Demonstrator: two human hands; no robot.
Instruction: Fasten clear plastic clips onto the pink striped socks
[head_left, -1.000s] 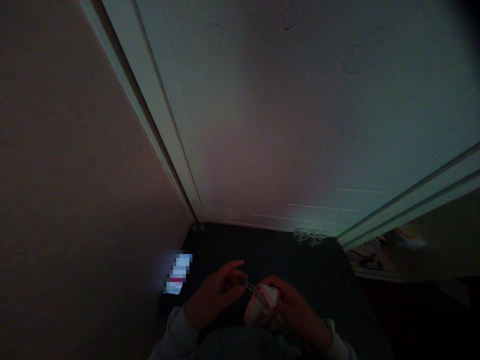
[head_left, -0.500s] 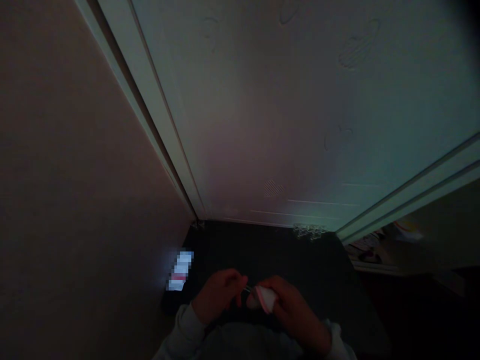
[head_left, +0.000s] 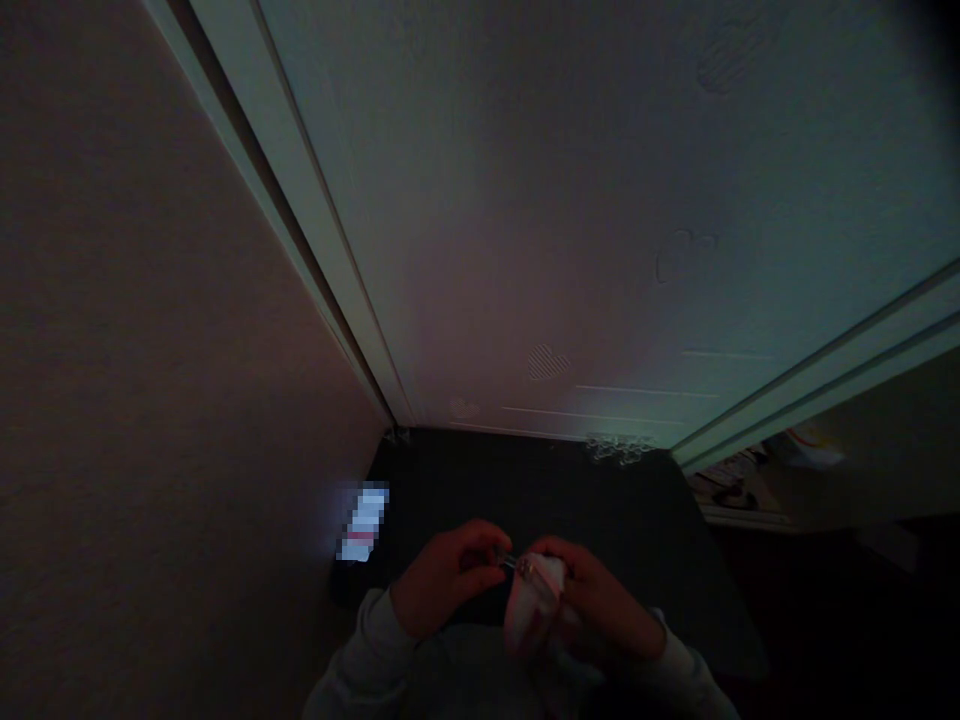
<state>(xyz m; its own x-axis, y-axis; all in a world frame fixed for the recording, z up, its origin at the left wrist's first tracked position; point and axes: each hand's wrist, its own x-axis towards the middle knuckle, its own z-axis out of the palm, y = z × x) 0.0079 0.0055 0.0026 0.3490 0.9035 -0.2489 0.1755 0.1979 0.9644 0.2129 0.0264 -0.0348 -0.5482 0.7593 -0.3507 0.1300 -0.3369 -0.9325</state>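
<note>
In the dim head view, my left hand [head_left: 457, 575] is closed in a pinch on one end of a small shiny clip-like piece [head_left: 510, 562]. The other end of this piece touches the top of a white and pink cloth piece, sock-like in shape [head_left: 534, 605]. My right hand [head_left: 592, 590] grips the cloth from its right side, fingers bent round its upper edge. The cloth hangs down in front of my body. Low light hides the exact shape of the small piece.
Below the hands is a dark table [head_left: 480, 480] against a pale panel with embossed hearts [head_left: 547, 362]. A cluster of small clear pieces [head_left: 621, 448] lies at its back edge. A lit phone [head_left: 364, 522] leans by the left wall. A shelf with papers [head_left: 750, 490] stands right.
The cloth has been turned and now hangs lower and more spread out. Both hands have risen slightly in view, and the small shiny piece has come up against the cloth's top.
</note>
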